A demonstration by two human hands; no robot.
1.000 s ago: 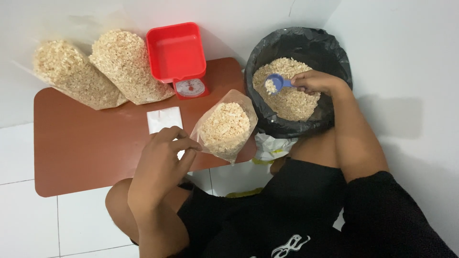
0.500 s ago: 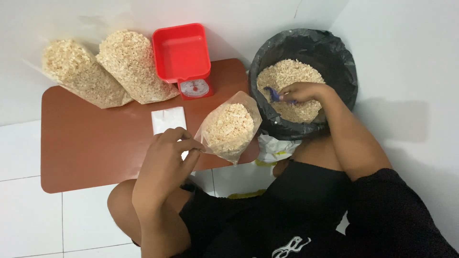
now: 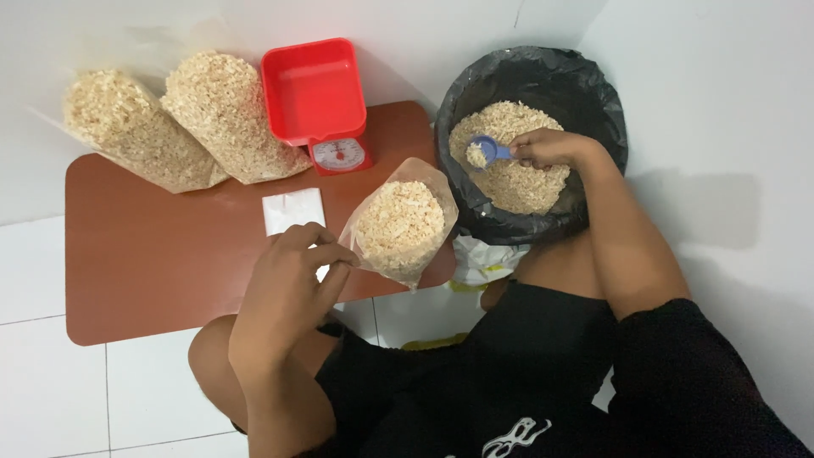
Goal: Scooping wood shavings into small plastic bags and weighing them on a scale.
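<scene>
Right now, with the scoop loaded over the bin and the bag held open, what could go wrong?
1. The left hand pinches the open bag by one edge only; it hangs at the table edge, so it might tip and spill.
2. The blue scoop in the right hand must cross the gap from the black-lined bin to the bag; pieces could drop there.
3. The bag looks nearly full, so more could overflow.

The right hand (image 3: 551, 148) hides the blue scoop's (image 3: 480, 153) handle.
</scene>
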